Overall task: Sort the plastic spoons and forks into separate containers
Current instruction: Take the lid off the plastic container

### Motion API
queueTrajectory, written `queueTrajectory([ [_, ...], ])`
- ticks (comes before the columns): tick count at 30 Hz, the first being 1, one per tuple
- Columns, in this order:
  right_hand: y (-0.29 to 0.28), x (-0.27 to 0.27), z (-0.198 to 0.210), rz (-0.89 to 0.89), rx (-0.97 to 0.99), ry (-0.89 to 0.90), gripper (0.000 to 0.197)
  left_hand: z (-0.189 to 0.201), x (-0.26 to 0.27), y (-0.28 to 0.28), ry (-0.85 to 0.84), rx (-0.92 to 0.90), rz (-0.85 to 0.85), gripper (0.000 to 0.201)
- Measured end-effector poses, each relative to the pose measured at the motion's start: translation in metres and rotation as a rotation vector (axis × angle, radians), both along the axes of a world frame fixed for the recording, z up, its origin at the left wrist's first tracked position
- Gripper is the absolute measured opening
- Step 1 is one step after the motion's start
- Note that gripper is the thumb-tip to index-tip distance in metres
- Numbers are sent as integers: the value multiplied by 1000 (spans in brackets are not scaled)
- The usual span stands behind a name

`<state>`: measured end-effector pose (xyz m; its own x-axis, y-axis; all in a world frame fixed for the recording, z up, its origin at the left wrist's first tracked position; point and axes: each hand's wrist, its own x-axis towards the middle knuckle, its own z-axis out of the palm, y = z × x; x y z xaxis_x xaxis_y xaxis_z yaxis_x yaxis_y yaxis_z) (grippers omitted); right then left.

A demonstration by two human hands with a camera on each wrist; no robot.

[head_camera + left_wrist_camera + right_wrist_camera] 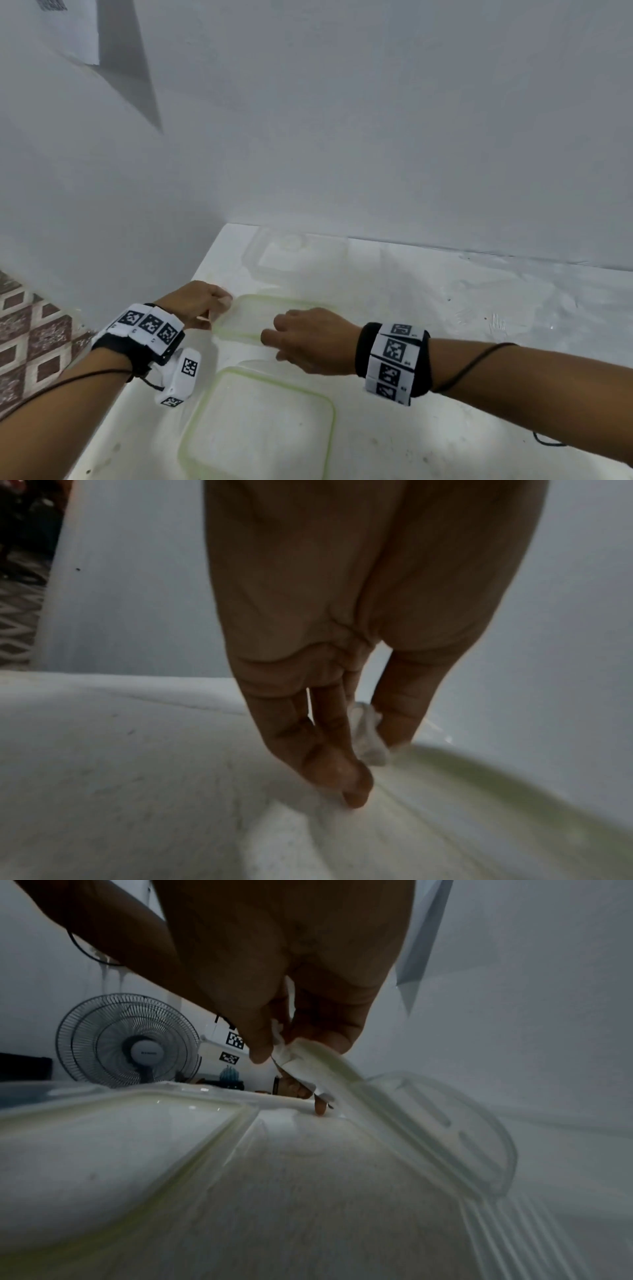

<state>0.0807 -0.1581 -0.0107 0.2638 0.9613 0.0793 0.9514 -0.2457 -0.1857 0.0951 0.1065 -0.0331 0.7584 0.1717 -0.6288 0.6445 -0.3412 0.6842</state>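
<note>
black wristbands (394, 359), white tag-marked blocks, thin dark cables.

Lids and tub on the table, hands at the middle lid

A lid (263, 425) lies nearest on the table (445, 308); behind it a second lid (250, 317), and behind that (against the wall (376, 120)) a tub (294, 257). The left hand (195, 305) is at the second lid's left edge, the right hand (308, 337) at its right; forks (498, 323) lie well to the right.
</note>
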Motion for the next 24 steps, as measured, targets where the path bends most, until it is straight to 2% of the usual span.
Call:
queueTrajectory([
  [4, -3, -8, -22, -60, -7, 27, 21, -6, -2, -5, -59, 88, -40, 25],
  [8, 2, -14, -32, -137, -66, 98, 31, -13, 4, -7, -122, 206, -77, 22],
  [15, 0, -11, -34, -241, -90, 235, 33, -22, 15, -5, -151, 315, -101, 14],
  [18, -5, 11, -20, -443, 132, 332, 17, -17, 24, -3, -181, 408, -118, 3],
  [21, -14, 58, -15, -766, 383, 347, 7, -6, 46, -1, -264, 424, -91, 2],
  [24, -21, 102, -10, -1100, 493, 465, 34, 4, 79, -4, -338, 319, -14, 21],
])
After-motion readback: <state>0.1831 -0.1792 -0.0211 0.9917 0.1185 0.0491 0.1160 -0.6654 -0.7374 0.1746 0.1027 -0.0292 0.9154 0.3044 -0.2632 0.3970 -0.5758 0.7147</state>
